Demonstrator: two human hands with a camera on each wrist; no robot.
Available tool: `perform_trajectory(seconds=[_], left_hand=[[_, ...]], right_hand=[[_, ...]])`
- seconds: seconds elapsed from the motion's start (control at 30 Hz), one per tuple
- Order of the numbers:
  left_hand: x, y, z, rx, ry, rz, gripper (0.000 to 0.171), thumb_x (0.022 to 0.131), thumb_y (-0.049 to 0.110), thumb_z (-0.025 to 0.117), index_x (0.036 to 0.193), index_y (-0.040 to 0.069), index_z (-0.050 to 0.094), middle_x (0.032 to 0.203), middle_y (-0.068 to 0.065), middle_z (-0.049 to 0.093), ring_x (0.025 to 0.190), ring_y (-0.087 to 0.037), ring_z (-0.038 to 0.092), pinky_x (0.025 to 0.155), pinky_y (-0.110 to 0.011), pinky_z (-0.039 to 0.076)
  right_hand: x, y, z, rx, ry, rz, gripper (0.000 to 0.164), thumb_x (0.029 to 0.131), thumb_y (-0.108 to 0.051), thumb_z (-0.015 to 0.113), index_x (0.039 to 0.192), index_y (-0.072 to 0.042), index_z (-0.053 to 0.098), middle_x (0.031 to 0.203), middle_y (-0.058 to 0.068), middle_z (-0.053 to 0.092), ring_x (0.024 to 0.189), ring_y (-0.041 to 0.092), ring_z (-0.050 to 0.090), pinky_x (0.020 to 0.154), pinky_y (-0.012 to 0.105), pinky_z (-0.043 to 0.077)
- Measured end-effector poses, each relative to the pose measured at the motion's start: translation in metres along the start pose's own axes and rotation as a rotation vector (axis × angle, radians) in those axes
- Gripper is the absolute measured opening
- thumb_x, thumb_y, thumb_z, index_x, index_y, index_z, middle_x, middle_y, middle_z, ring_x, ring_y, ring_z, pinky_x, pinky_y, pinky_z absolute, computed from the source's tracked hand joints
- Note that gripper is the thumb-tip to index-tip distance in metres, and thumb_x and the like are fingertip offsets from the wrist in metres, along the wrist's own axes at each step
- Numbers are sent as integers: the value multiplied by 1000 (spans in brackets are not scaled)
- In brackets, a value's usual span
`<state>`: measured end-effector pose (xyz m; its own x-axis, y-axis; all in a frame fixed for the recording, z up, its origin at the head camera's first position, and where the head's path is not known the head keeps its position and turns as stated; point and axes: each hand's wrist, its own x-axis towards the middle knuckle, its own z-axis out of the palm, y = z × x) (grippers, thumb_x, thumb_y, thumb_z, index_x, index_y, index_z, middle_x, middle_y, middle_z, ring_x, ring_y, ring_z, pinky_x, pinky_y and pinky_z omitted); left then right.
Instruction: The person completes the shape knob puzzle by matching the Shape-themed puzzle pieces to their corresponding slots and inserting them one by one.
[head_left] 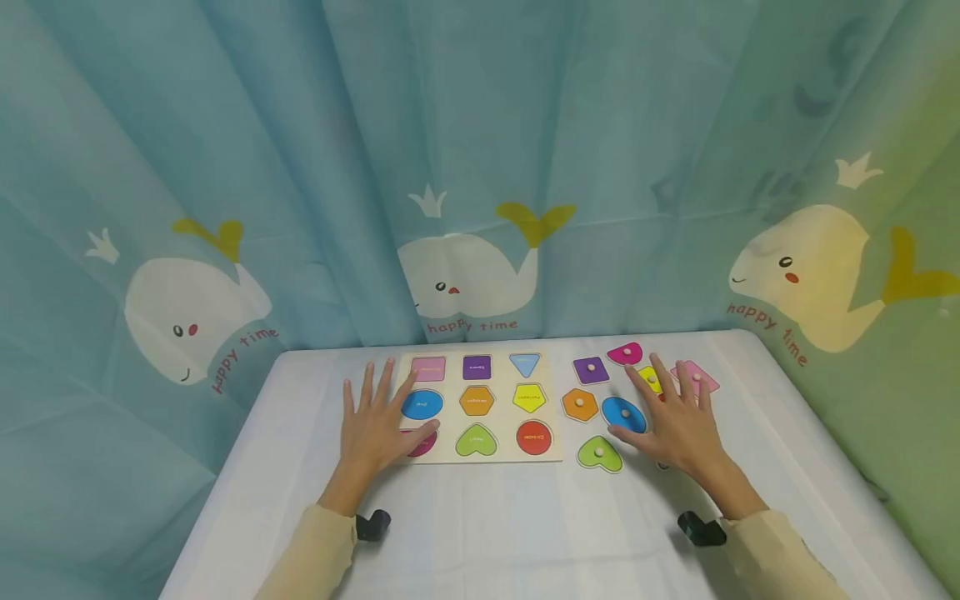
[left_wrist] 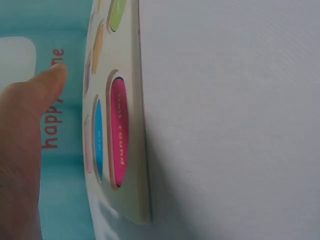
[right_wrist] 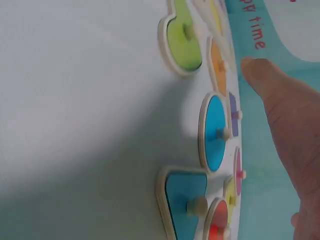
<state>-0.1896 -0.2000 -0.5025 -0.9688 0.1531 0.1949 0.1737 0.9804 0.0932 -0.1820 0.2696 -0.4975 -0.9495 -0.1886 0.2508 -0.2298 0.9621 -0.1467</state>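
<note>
A wooden shape puzzle board [head_left: 502, 450] lies on the white table, its recesses printed in matching colours and labelled. My left hand [head_left: 375, 429] is spread over the board's left end, thumb above the magenta half-round recess [left_wrist: 119, 132]. Over the loose knobbed pieces at the right, my right hand [head_left: 678, 425] is spread and holds nothing. Its thumb is near the blue oval piece [head_left: 624, 414]. Around it lie a green heart [head_left: 600, 454], an orange hexagon [head_left: 580, 405], a purple square [head_left: 591, 370], a magenta half-round [head_left: 625, 354] and a pink rectangle [head_left: 695, 378]. Beneath the hand, a blue triangle [right_wrist: 182, 200] and red circle [right_wrist: 216, 220] are partly hidden.
A blue curtain [head_left: 465, 125] with white whales hangs behind the table and along its sides. White cloth [head_left: 525, 533] covers the table in front of the board. A dark wrist camera mount [head_left: 372, 526] sits at the left wrist, another [head_left: 702, 529] at the right.
</note>
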Motion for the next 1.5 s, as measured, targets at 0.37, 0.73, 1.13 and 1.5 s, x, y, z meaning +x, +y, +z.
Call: perform_trajectory(seconds=[0.37,0.73,1.13,1.5], left_hand=[[-30,-28,16,-178,-53,32,101,82,71,67,162,20,33,169,-18,22,153,-48,17,117,-75,6],[-42,-44,29,-301,-189,22,106,79,67,74,162,15,32,167,-20,25,153,-49,17,117,-75,8],[-41,-48,24,-289,-170,21,100,79,62,74,159,13,40,165,-19,31,153,-46,19,117,-75,6],[-39,-46,25,-298,-132,6,98,80,63,73,158,13,41,166,-17,31,154,-45,19,118,-74,6]], right_hand=[[9,43,-9,84,48,11,98,77,-49,84,158,-20,38,160,29,30,139,61,28,106,82,23],[19,100,6,322,37,117,86,88,-36,80,160,-16,36,157,30,36,138,59,32,100,84,28],[15,122,29,436,8,367,67,101,-42,63,149,2,46,151,35,41,141,58,31,109,77,26],[20,125,31,452,64,477,49,102,-34,64,129,6,63,143,35,50,139,56,36,114,74,22]])
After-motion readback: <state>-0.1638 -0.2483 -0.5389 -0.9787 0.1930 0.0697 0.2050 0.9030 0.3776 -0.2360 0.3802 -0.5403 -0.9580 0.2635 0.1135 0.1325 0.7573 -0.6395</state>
